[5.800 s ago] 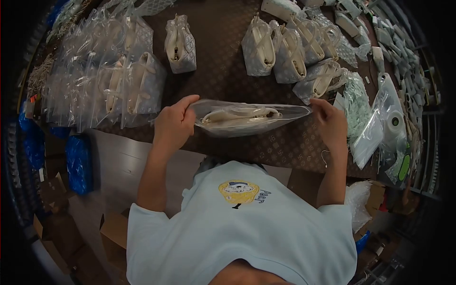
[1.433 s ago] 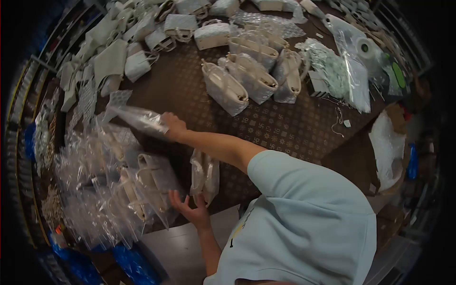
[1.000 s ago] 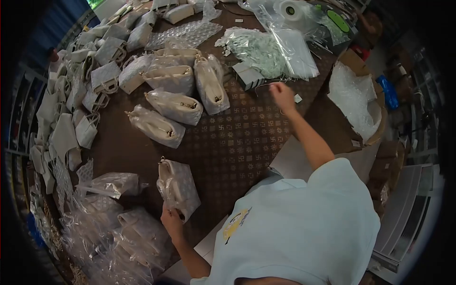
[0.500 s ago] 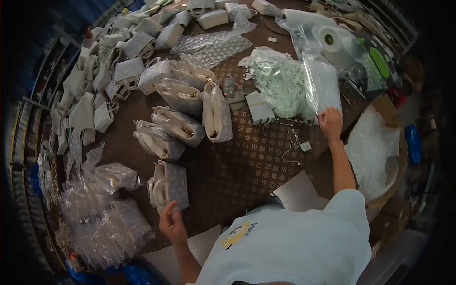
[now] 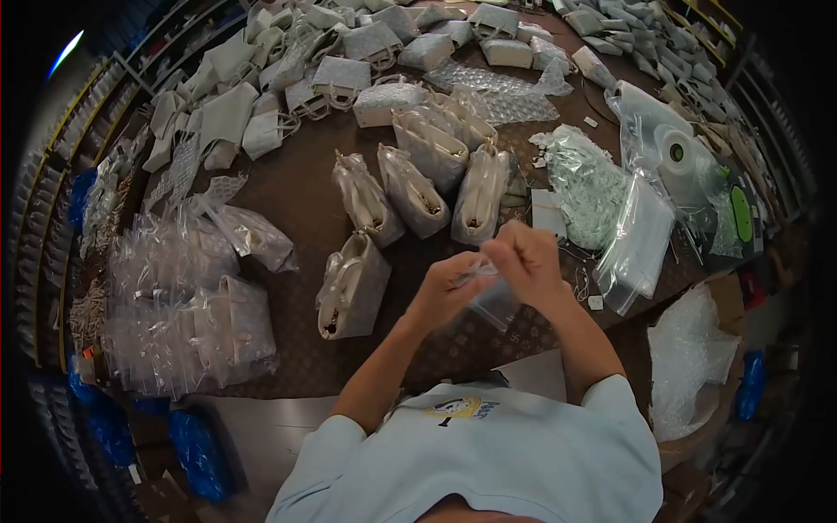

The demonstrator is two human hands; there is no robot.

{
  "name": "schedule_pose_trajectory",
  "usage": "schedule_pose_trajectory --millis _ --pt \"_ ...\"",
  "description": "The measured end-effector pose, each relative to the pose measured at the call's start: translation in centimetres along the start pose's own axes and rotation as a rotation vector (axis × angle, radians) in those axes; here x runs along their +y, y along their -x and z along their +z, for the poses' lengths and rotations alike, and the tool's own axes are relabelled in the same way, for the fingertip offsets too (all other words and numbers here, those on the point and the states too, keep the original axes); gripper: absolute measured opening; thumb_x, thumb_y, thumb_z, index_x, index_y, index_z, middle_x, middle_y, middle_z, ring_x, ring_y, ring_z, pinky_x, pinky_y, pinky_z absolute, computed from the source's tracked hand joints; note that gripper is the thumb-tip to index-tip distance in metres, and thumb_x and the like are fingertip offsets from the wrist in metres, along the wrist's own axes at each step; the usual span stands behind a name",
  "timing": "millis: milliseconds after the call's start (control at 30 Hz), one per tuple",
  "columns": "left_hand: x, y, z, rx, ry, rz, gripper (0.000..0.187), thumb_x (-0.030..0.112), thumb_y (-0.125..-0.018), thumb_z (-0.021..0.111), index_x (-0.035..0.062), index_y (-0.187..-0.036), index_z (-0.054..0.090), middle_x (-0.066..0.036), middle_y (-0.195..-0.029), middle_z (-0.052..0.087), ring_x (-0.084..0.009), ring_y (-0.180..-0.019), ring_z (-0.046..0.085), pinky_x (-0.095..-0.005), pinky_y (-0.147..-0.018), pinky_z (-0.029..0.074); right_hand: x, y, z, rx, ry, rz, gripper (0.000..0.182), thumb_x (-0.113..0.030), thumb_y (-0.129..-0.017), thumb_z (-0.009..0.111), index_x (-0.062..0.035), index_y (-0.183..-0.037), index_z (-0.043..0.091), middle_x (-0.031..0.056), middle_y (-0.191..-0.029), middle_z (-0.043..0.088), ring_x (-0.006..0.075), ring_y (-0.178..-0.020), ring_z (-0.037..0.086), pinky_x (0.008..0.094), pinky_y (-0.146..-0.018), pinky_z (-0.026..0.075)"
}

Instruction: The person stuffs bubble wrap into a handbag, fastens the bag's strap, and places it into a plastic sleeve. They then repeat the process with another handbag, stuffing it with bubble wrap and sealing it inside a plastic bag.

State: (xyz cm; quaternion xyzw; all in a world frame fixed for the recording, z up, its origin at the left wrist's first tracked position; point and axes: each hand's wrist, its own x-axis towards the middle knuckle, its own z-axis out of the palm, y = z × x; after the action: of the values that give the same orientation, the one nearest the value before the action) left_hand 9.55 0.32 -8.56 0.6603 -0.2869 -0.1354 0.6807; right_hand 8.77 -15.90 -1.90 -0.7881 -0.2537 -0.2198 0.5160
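Note:
A clear plastic bag [image 5: 497,305] hangs between my two hands over the front of the table. My left hand [image 5: 443,289] pinches its upper edge, and my right hand [image 5: 528,261] grips the same edge close beside it. Left of my hands, a pale patterned handbag [image 5: 362,292] stands with its handles up and no visible wrapping. Behind it are several similar handbags in clear plastic, among them one wrapped handbag [image 5: 479,196] just beyond my right hand. A stack of flat clear bags [image 5: 636,235] lies to the right.
Plastic-wrapped handbags [image 5: 187,305] crowd the left front. More pale handbags [image 5: 344,78] are heaped along the back, near bubble wrap [image 5: 501,94]. To the right are a pile of greenish-white packets [image 5: 584,179], a plastic roll [image 5: 676,150] and a carton holding bubble wrap [image 5: 693,357].
My right hand has left the stack with a clear bag and moved left. My left hand has come away from the unwrapped handbag and met it. The head view has shifted.

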Motion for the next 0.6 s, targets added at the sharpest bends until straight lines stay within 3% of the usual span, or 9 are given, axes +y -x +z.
schedule_pose_trajectory --millis 67,100,200,233,267,333,367,467,600 --pt "3.5 1.8 -3.5 -0.116 0.332 -0.133 0.015 0.014 -0.089 0.055 0.001 -0.094 0.061 0.001 -0.087 0.059 -0.0046 -0.08 0.053 -0.0192 -0.073 0.042 -1.1 -1.5 0.7 0.104 -0.234 0.209 0.031 -0.018 -0.085 0.061 -0.0051 -0.061 0.046 -0.0032 -0.049 0.041 0.0074 -0.043 0.037 0.0254 -0.04 0.028" --pt "4.4 2.5 -4.7 -0.103 0.345 -0.137 0.015 0.014 -0.089 0.055 0.001 -0.094 0.061 0.001 -0.087 0.059 -0.0046 -0.08 0.053 -0.0192 -0.073 0.042 -1.9 -2.5 1.1 0.038 -0.357 0.306 0.035 -0.026 -0.088 0.057 -0.0074 -0.06 0.045 -0.0077 -0.05 0.039 0.0023 -0.045 0.035 0.0226 -0.039 0.027" --pt "7.1 4.2 -8.8 0.086 0.145 -0.156 0.019 0.019 -0.09 0.054 0.0009 -0.094 0.061 0.002 -0.078 0.058 -0.0018 -0.066 0.05 -0.0168 -0.058 0.04 -3.5 -3.7 4.1 0.056 -0.565 0.574 0.04 -0.031 -0.089 0.055 -0.0087 -0.058 0.044 -0.0074 -0.049 0.04 0.0025 -0.043 0.037 0.0202 -0.04 0.028" --pt "8.2 4.8 -10.5 0.188 0.097 -0.214 0.021 0.02 -0.091 0.054 0.0006 -0.095 0.061 0.003 -0.075 0.057 -0.0011 -0.059 0.048 -0.0165 -0.052 0.039 -2.5 -3.9 3.3 -0.079 -0.744 0.595 0.034 -0.036 -0.089 0.054 -0.0074 -0.07 0.053 -0.0044 -0.057 0.048 0.0035 -0.053 0.048 0.0172 -0.046 0.037" --pt "8.7 5.2 -12.1 0.281 0.063 -0.151 0.021 0.021 -0.09 0.054 0.0008 -0.093 0.061 0.005 -0.07 0.055 -0.001 -0.054 0.045 -0.0172 -0.049 0.037 -2.3 -3.3 4.4 -0.081 -0.738 0.606 0.034 -0.036 -0.089 0.054 -0.0074 -0.07 0.053 -0.0044 -0.057 0.048 0.0035 -0.053 0.048 0.0172 -0.046 0.037" --pt "9.6 5.9 -14.3 0.385 0.039 -0.097 0.022 0.021 -0.09 0.054 0.0009 -0.092 0.062 0.006 -0.065 0.053 -0.0009 -0.05 0.043 -0.0179 -0.045 0.034 -2.4 -2.4 6.7 0.076 -0.725 0.603 0.042 -0.043 -0.085 0.058 -0.0037 -0.101 0.056 0.0036 -0.082 0.058 0.0099 -0.076 0.058 0.0204 -0.062 0.046" --pt "10.3 5.8 -15.3 0.469 -0.146 -0.086 0.02 0.021 -0.09 0.055 0.0018 -0.09 0.062 0.005 -0.061 0.053 -0.0027 -0.048 0.042 -0.0196 -0.045 0.035 -3.3 -1.2 7.2 -0.051 -0.79 0.611 0.067 -0.047 -0.081 0.061 -0.0037 -0.128 0.039 0.0094 -0.109 0.054 0.0165 -0.1 0.054 0.0274 -0.079 0.047" --pt "11.5 5.6 -16.5 0.57 -0.527 -0.028 0.018 0.02 -0.088 0.055 0.0035 -0.085 0.063 -0.001 -0.056 0.053 -0.0091 -0.047 0.047 -0.0246 -0.045 0.038 -6.9 1.2 11.2 -0.3 -0.482 0.548 0.091 -0.049 -0.074 0.067 -0.0056 -0.139 0.021 0.012 -0.126 0.046 0.024 -0.114 0.047 0.0313 -0.086 0.044" --pt "11.8 4.5 -14.7 0.526 -0.957 0.172 0.016 0.02 -0.085 0.054 0.0061 -0.081 0.062 -0.013 -0.063 0.059 -0.0251 -0.056 0.061 -0.0341 -0.05 0.046 -9.4 0.6 13.3 -0.282 -0.624 0.667 0.102 -0.052 -0.067 0.071 -0.0055 -0.141 0.018 0.0148 -0.128 0.044 0.0239 -0.118 0.043 0.0382 -0.09 0.041"
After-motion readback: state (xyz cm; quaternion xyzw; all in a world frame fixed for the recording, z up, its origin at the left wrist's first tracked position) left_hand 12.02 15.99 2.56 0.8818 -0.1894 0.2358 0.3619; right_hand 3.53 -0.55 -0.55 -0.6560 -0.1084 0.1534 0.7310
